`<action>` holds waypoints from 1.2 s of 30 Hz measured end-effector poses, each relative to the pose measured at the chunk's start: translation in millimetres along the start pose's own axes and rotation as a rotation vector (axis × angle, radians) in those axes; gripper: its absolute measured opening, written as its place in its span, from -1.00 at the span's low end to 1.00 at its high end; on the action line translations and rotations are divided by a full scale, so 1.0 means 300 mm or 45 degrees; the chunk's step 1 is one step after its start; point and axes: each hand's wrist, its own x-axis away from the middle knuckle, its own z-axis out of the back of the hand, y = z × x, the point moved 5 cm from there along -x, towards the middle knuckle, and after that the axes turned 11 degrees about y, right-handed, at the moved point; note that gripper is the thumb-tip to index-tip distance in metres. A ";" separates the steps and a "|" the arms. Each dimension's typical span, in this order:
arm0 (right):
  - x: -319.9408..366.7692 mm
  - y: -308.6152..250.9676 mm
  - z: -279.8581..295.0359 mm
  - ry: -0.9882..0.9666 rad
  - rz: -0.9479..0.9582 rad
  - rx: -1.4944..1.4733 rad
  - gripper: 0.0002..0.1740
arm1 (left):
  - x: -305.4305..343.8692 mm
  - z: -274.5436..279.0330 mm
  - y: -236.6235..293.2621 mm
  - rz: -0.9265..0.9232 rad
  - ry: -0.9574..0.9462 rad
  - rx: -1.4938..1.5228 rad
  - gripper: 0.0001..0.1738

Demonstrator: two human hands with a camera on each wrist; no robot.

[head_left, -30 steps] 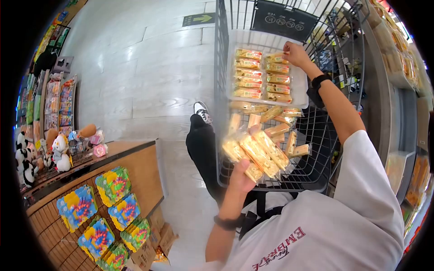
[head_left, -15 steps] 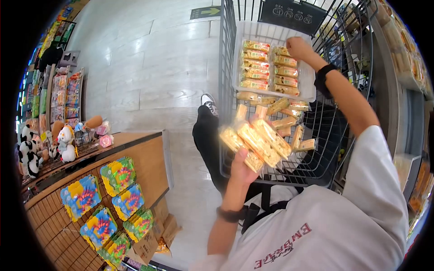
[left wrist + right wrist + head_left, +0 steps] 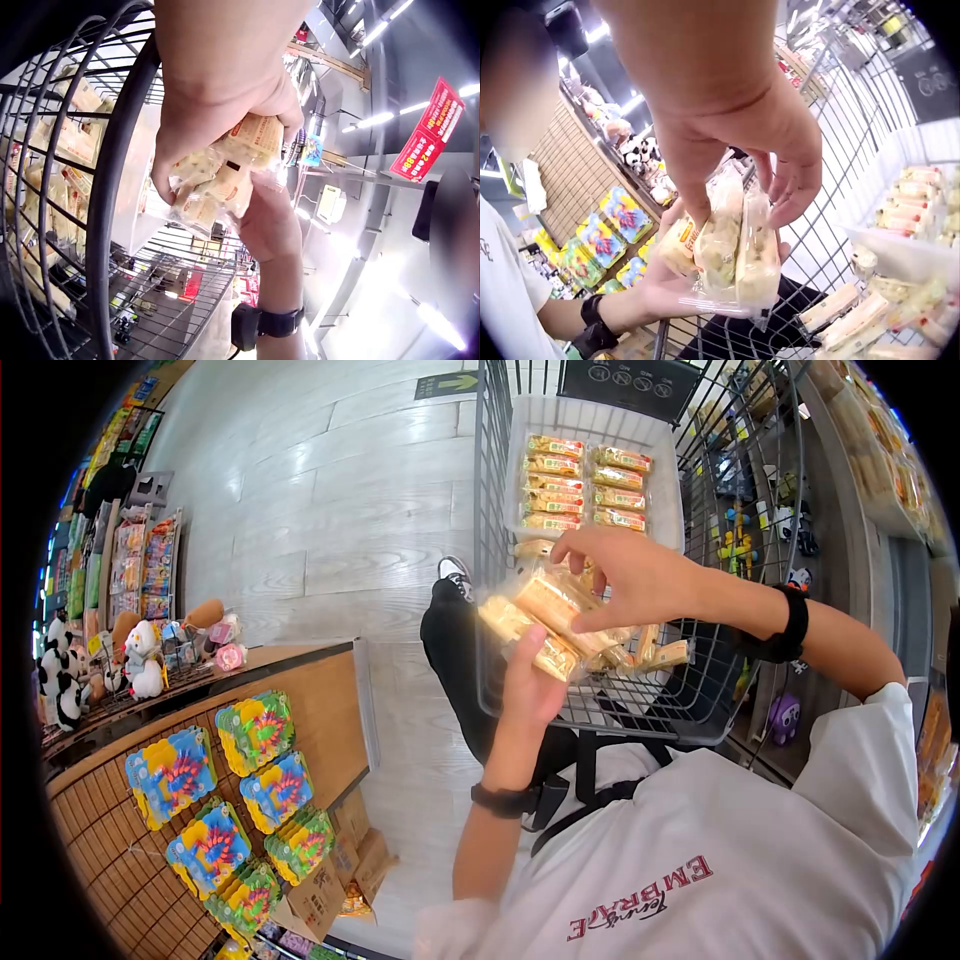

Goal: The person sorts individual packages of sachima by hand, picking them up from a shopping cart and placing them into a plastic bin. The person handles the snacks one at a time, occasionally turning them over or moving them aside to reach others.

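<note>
My left hand (image 3: 532,685) holds several cellophane-wrapped snack bars (image 3: 520,622) side by side over the shopping cart (image 3: 655,728), its thumb across the nearest one. From above, my right hand (image 3: 645,585) has its thumb and curled fingers at the same bundle. In the right wrist view, its thumb and fingers straddle two of the wrapped bars (image 3: 718,259) and touch their wrappers. A white plastic tray (image 3: 665,490) in the cart bears two rows of packed bars (image 3: 620,478). More loose bars (image 3: 832,307) lie on the cart's wire bottom, partly hidden by my hands.
Shelves with packaged goods (image 3: 870,450) stand close along the cart's right side. At left are a wooden display with colourful packs (image 3: 180,775) and plush toys (image 3: 143,660). Open cardboard boxes (image 3: 318,900) sit on the floor beside it.
My right hand has left the tray's far right part and come back to the bars in my left hand. The left hand keeps its hold, nearly in place.
</note>
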 end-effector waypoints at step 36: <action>-0.035 0.659 0.326 0.957 -0.551 -0.381 -0.53 | 0.006 -0.001 -0.002 0.052 0.100 0.003 -0.31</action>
